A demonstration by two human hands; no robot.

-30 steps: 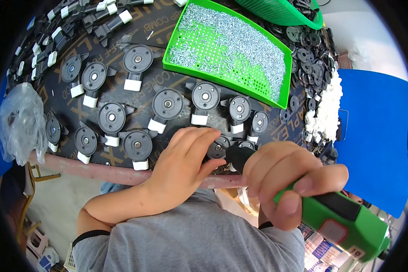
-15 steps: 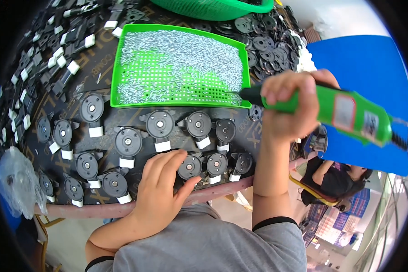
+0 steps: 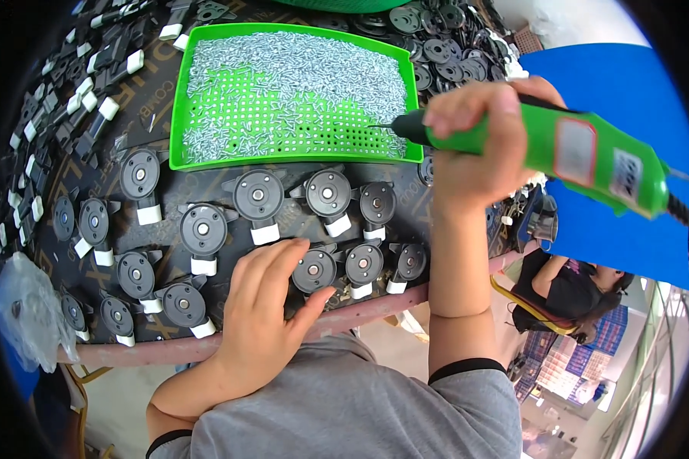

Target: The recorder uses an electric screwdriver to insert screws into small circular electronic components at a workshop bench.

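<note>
My right hand is wrapped round a green electric screwdriver, held nearly level. Its thin bit points left over the near right part of a green perforated tray; whether it touches anything there I cannot tell. Small silvery screws lie heaped in the tray, thickest along the far side. My left hand rests at the near table edge, thumb and fingers apart on either side of a round black wheel-like part. Several similar parts with white tabs, such as one black disc, stand in rough rows.
Black pieces with white ends pile up at the left. Loose black discs lie at the far right beside a green basket. A clear plastic bag hangs at the left edge. A blue board and a seated person are to the right.
The screwdriver's bit has shifted slightly left and farther in over the tray. My left hand stays beside the same disc. The whole view has moved a little.
</note>
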